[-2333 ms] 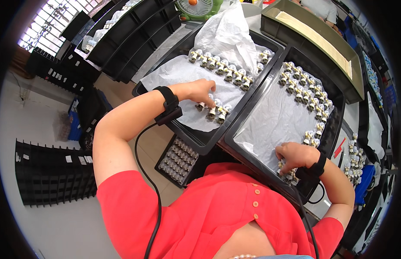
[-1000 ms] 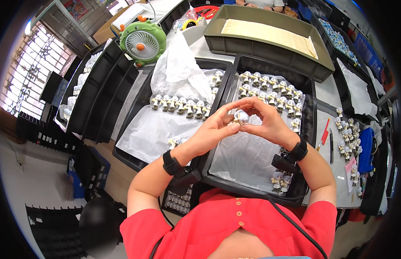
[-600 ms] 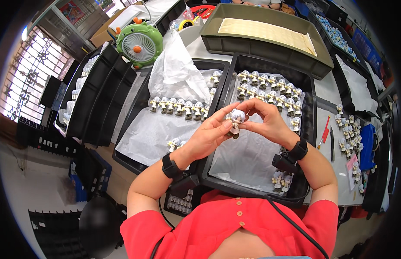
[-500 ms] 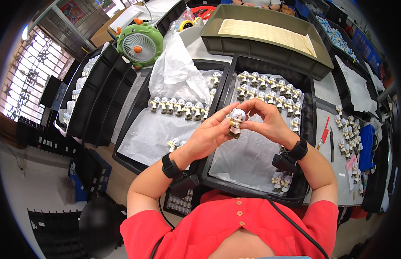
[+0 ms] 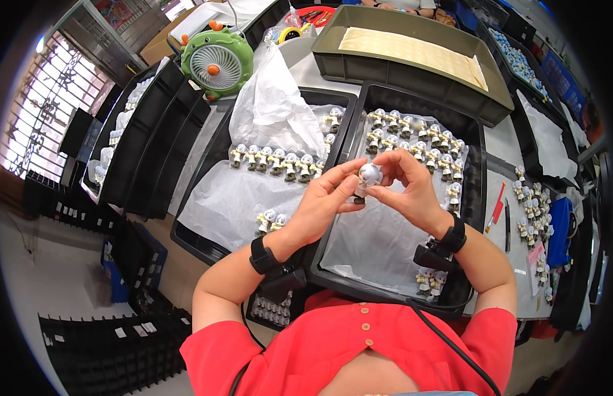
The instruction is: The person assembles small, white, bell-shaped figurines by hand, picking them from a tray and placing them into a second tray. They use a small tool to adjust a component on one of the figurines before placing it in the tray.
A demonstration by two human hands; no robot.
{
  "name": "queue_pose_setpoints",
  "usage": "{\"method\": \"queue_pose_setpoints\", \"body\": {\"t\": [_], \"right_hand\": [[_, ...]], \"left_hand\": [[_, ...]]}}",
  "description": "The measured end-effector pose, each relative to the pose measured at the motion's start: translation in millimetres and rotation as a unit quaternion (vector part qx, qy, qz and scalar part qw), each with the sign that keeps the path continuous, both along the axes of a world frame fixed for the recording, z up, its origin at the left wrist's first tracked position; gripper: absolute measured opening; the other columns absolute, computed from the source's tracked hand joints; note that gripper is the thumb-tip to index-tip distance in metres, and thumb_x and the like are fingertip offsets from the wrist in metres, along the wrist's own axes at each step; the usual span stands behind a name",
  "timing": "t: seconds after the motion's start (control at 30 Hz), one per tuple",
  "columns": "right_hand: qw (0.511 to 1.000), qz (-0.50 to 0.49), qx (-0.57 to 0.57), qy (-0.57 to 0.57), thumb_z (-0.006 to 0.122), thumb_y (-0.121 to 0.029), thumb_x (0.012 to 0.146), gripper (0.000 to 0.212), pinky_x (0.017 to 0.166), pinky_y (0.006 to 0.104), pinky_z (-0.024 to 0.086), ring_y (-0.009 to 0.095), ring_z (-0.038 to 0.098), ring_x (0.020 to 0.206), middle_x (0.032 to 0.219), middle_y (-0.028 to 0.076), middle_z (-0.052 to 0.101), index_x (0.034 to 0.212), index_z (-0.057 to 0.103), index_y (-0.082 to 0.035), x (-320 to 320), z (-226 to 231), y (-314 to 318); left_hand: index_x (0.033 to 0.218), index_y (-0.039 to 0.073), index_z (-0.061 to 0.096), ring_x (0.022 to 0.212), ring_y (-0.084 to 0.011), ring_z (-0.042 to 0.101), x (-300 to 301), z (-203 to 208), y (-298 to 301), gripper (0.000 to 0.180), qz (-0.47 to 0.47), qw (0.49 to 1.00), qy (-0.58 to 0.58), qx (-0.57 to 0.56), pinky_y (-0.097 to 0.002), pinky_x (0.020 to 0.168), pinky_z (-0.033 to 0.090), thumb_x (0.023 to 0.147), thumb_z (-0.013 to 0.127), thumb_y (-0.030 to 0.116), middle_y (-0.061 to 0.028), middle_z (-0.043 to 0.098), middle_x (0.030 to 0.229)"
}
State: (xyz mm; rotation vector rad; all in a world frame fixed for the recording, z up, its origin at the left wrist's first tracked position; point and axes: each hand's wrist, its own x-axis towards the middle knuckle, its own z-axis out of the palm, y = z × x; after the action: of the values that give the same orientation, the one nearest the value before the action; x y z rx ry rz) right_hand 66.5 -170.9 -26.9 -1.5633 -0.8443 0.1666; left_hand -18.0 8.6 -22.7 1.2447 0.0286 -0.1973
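Between my two hands is a small figurine point(image 5: 369, 175) with a pale silver head, a light body and dark feet, held upright with the back of its head toward me. My left hand point(image 5: 329, 201) pinches its body from the left. My right hand point(image 5: 412, 191) grips it from the right, thumb and fingers closed at the head and side. Beneath my hands lie two black trays, a left tray point(image 5: 199, 243) and a right tray point(image 5: 486, 152), lined with white paper. Rows of matching figurines point(image 5: 276, 158) stand in the left tray, and more figurines point(image 5: 418, 135) fill the far part of the right one.
Beyond the trays sit a green fan point(image 5: 217, 65) and a large olive bin point(image 5: 412, 76). Loose figurines point(image 5: 532, 204), a red-handled tool point(image 5: 496, 211) and a blue box point(image 5: 562, 221) lie to the right. Stacked black trays point(image 5: 145, 142) stand at left.
The figurine has been turned in my fingers: its face was toward me, and now the back of its head is. Both hands remain in nearly the same place.
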Motion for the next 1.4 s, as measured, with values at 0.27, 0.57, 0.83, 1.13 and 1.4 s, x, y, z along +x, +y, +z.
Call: {"method": "queue_pose_setpoints", "body": {"t": [0.27, 0.57, 0.83, 1.13, 1.4], "right_hand": [[0.989, 0.040, 0.041, -0.137, 0.078, -0.006, 0.068, 0.062, 0.083, 0.0306, 0.049, 0.018, 0.060, 0.087, 0.104, 0.008, 0.058, 0.123, 0.049, -0.008, -9.9, 0.3, 6.4], [0.984, 0.063, -0.016, -0.163, 0.085, -0.018, 0.061, 0.079, 0.089, 0.0347, 0.047, 0.024, 0.046, 0.112, 0.121, 0.010, 0.048, 0.129, 0.045, -0.009, -7.5, 7.9, 1.7], [0.983, 0.070, -0.047, -0.163, 0.085, -0.017, 0.061, 0.073, 0.092, 0.0343, 0.047, 0.024, 0.047, 0.110, 0.126, 0.010, 0.043, 0.125, 0.050, -0.009, -7.1, 7.0, 1.7], [0.990, 0.075, -0.049, -0.104, 0.085, -0.017, 0.061, 0.072, 0.092, 0.0345, 0.047, 0.023, 0.052, 0.106, 0.124, 0.010, 0.043, 0.124, 0.052, -0.010, -5.3, 4.2, 1.2], [0.984, 0.062, -0.058, -0.158, 0.085, -0.017, 0.062, 0.069, 0.091, 0.0345, 0.045, 0.020, 0.054, 0.101, 0.119, 0.007, 0.047, 0.123, 0.053, -0.011, -5.5, 6.8, 1.2]], "left_hand": [[0.139, 0.007, 0.032, 0.109, -0.0252, 0.057, 4.6, -0.8, 1.0, 0.052, -0.081, 0.982, -0.005, -0.170, -0.0368, 0.089, 0.049, 0.096, 0.049, 0.031, -0.0084, 0.046, 0.128], [0.141, 0.006, 0.028, 0.112, -0.0320, 0.055, 4.3, 5.2, 2.9, 0.056, -0.116, 0.966, -0.007, -0.230, -0.0376, 0.083, 0.051, 0.091, 0.043, 0.026, -0.0153, 0.044, 0.134], [0.140, 0.004, 0.030, 0.114, -0.0306, 0.054, 3.4, 6.2, 1.4, 0.054, -0.114, 0.964, -0.013, -0.241, -0.0378, 0.087, 0.049, 0.091, 0.041, 0.022, -0.0147, 0.045, 0.132], [0.140, 0.003, 0.030, 0.117, -0.0272, 0.051, 5.3, 2.8, 1.1, 0.048, -0.104, 0.963, -0.013, -0.247, -0.0380, 0.093, 0.045, 0.097, 0.035, 0.026, -0.0135, 0.048, 0.129], [0.138, 0.003, 0.033, 0.120, -0.0305, 0.049, 6.1, -1.1, 3.9, 0.049, -0.090, 0.969, 0.002, -0.229, -0.0403, 0.094, 0.045, 0.100, 0.028, 0.034, -0.0143, 0.047, 0.131]]}}
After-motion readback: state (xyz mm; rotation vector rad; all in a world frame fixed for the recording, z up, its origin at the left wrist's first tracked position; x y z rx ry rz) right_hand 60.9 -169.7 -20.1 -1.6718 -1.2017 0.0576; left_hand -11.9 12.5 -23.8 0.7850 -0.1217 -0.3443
